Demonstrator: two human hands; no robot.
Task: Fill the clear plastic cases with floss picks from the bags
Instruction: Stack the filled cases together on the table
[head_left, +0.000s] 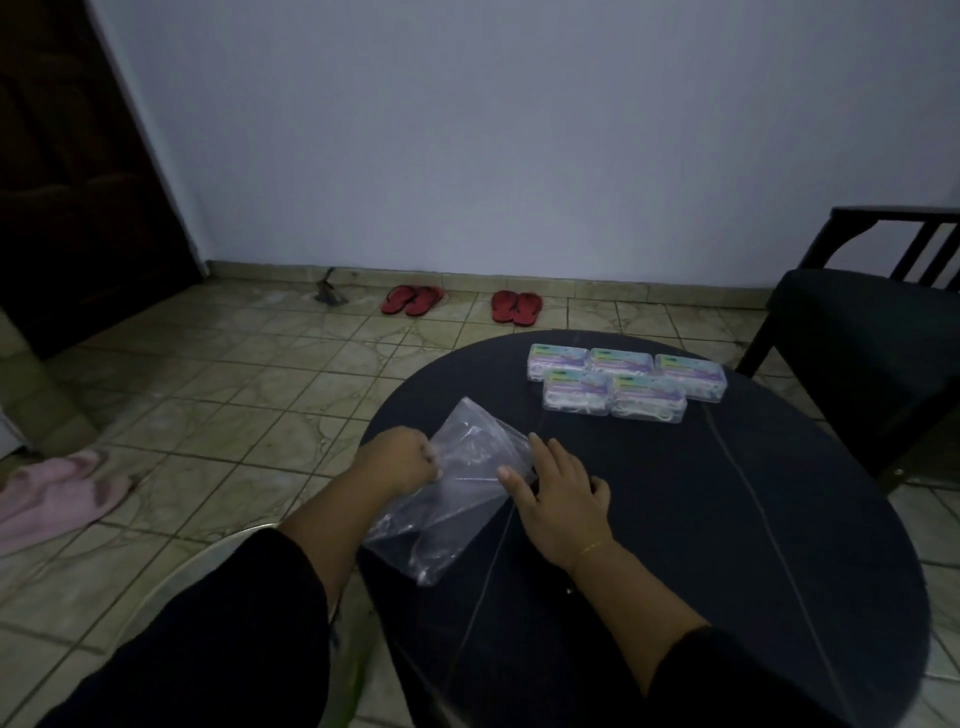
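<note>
left hand (402, 460) pinches bag edge, fingers curled | right hand (558, 491) flat on bag, fingers straight | clear bag (457, 488) on table's (727, 519) left edge | five filled cases (623, 384) at far side

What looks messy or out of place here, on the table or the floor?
On the table nothing is spilled: five cases sit in two tidy rows. The plastic bag hangs over the table's edge. On the floor, a pink cloth lies crumpled at the left.
</note>
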